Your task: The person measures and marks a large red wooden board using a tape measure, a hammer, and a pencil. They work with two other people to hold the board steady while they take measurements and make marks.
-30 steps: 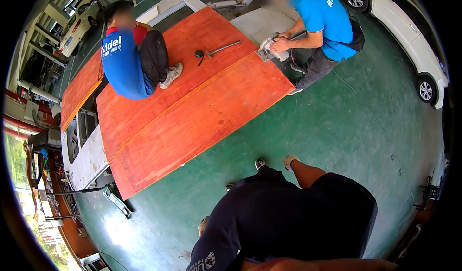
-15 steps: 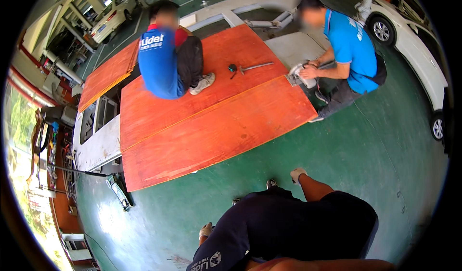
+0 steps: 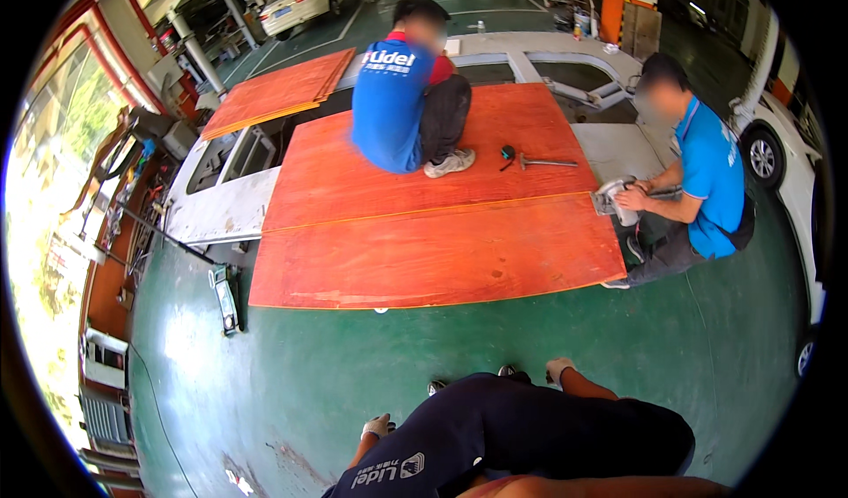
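Both of my hands wear pale gloves and hang beside my body over the green floor, with nothing visible in them. My left hand (image 3: 378, 425) is low, its fingertips a little apart. My right hand (image 3: 558, 370) is nearer the boards, but its fingers are too hidden to read. In front of me, beyond a strip of floor, lies a large red-orange board (image 3: 424, 264) with another board (image 3: 318, 158) behind it. At the right end, a co-worker (image 3: 720, 175) grips a circular saw (image 3: 623, 199) at the board edge. Another person (image 3: 389, 109) squats on the rear board.
A tape measure (image 3: 507, 152) and a T-shaped metal tool (image 3: 549, 163) lie on the rear board. More boards (image 3: 274, 96) rest at the far left on a white metal frame (image 3: 221, 211). A floor jack (image 3: 226, 299) stands left. A white car (image 3: 782, 158) is at right.
My view has turned, so the boards and both co-workers now appear further right. Both of my hands stay low by my body. The saw remains at the board's right end.
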`<state>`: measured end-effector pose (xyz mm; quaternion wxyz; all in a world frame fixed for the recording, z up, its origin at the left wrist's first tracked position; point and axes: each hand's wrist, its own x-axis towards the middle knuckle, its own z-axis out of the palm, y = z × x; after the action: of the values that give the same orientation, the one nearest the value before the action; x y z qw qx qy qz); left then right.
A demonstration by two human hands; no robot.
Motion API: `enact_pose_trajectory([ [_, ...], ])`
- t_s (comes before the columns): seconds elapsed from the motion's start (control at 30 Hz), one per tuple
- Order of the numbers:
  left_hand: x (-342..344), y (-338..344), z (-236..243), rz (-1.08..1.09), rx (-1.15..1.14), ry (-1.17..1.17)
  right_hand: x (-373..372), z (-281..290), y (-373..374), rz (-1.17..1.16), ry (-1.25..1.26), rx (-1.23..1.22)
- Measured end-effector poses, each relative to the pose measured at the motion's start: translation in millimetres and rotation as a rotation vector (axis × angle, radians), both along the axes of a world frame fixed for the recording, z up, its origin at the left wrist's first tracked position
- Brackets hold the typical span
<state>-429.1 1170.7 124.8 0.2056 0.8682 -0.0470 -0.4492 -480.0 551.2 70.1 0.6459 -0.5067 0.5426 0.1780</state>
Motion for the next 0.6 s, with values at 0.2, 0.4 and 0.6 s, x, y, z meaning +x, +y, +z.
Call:
enact_pose_trajectory([
  [0.2, 6, -16, 17, 0.506, -0.148, 0.094, -10, -14, -15, -0.012, -0.033, 0.014],
  [0.4, 4, -9, 8, 0.469, -0.194, 0.08, -32, -41, -15, -0.147, -0.071, 0.219],
  [0.6, 5, 2, 1, 0.039, -0.103, 0.006, -34, -19, 10, 0.054, 0.071, -0.035],
])
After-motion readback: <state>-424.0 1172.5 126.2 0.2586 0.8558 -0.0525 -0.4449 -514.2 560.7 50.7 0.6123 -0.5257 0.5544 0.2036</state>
